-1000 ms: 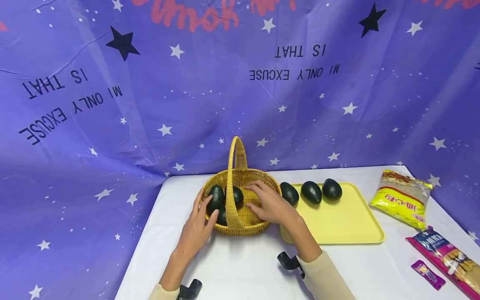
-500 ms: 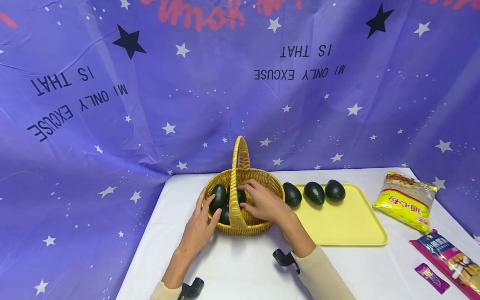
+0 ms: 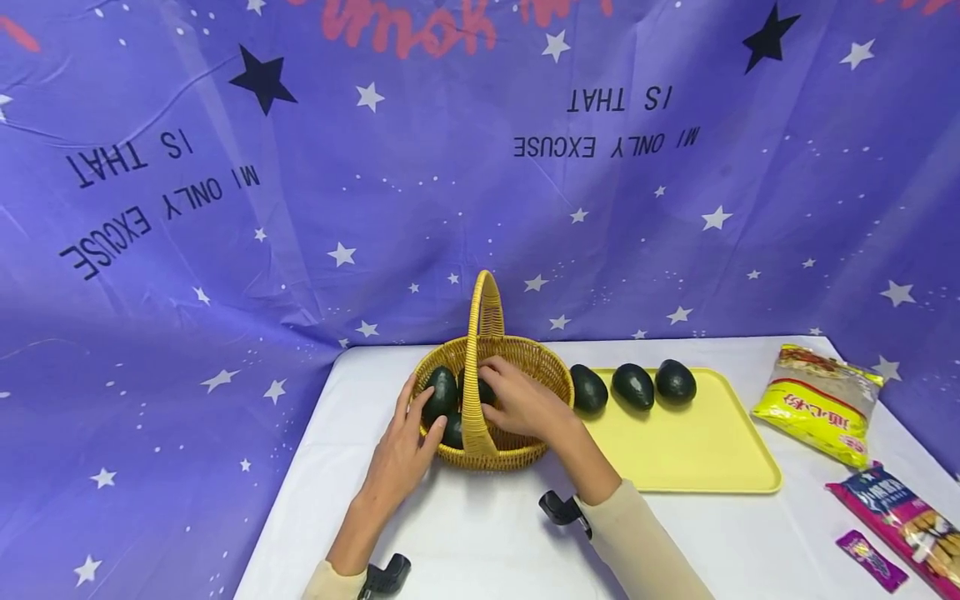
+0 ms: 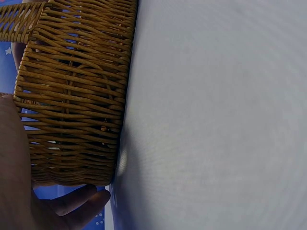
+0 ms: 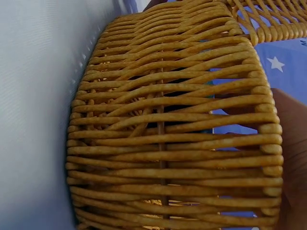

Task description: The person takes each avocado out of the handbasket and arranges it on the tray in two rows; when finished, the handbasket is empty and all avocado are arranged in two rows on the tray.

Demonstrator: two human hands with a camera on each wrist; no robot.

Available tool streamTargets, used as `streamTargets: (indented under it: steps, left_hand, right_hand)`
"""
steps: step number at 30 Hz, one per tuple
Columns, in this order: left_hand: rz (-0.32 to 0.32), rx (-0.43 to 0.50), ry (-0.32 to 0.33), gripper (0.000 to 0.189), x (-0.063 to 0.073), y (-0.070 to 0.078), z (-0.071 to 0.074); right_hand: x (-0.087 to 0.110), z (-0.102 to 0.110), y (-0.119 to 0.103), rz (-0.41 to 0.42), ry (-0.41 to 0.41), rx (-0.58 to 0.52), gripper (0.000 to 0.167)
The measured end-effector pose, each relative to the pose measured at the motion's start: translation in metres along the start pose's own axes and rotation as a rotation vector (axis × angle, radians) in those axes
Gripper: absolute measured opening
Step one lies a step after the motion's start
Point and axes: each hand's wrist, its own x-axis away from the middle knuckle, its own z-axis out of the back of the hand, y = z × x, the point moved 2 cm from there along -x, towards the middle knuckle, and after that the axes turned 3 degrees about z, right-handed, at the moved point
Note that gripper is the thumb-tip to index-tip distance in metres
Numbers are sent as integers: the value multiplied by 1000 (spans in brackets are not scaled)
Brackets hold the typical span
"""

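Observation:
A yellow wicker basket (image 3: pixel 525 457) with a tall arched handle holds several dark green avocados. My left hand (image 3: pixel 401 458) grips the basket's left side: in the left wrist view, two fingers (image 4: pixel 88 206) curve along its outer wall. One avocado (image 3: pixel 441 393) lies inside by this hand's fingertips, and another avocado (image 3: pixel 453 431) sits just in front of it. My right hand (image 3: pixel 525 404) reaches over the right rim into the basket, fingers and thumb about an avocado (image 3: pixel 486 392) behind the handle. The handle partly hides that avocado. In the right wrist view, the woven wall covers most of this hand.
A yellow tray (image 3: pixel 705 458) lies right of the basket, with a left avocado (image 3: pixel 588 390), a middle avocado (image 3: pixel 633 387) and a right avocado (image 3: pixel 676 382) along its back. Farther right are a yellow food bag (image 3: pixel 821 404), a pink-blue packet (image 3: pixel 900 525) and a small purple packet (image 3: pixel 870 560).
My right hand has moved left and deeper into the basket, its fingers coming onto the avocado behind the handle. My left hand stays at the basket's left side. The head view has shifted slightly.

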Motion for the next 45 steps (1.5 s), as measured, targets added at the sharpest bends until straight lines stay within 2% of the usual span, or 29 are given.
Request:
streamTargets:
  steps: [6,12,18,21,28,36,45]
  left_hand:
    - [-4,-7,10,62,0,0,-1]
    - [-1,-3,7,60,1,1,0]
    - [1,2,2,63,1,1,2]
    - [-1,-1,3,62,1,1,1]
    - [-1,1,10,61,1,1,1]
    - [-2,2,8,63,1,1,0]
    - [-2,5,9,60,1,1,1]
  right_hand:
    - [-8,-6,1,-17,-19,3,50]
    - [-14,-12,5,-63,-76,-3,46]
    - [-19,-17,7,-69,-104,-52,41]
    - [-19,-18,6,-66,-111,-79,44]
    - [-22,-27,7,-8,-64,-136,53]
    - [-24,-30,10,-44,-57,-171,60]
    - [-23,-28,13,-33,-32,-93,48]
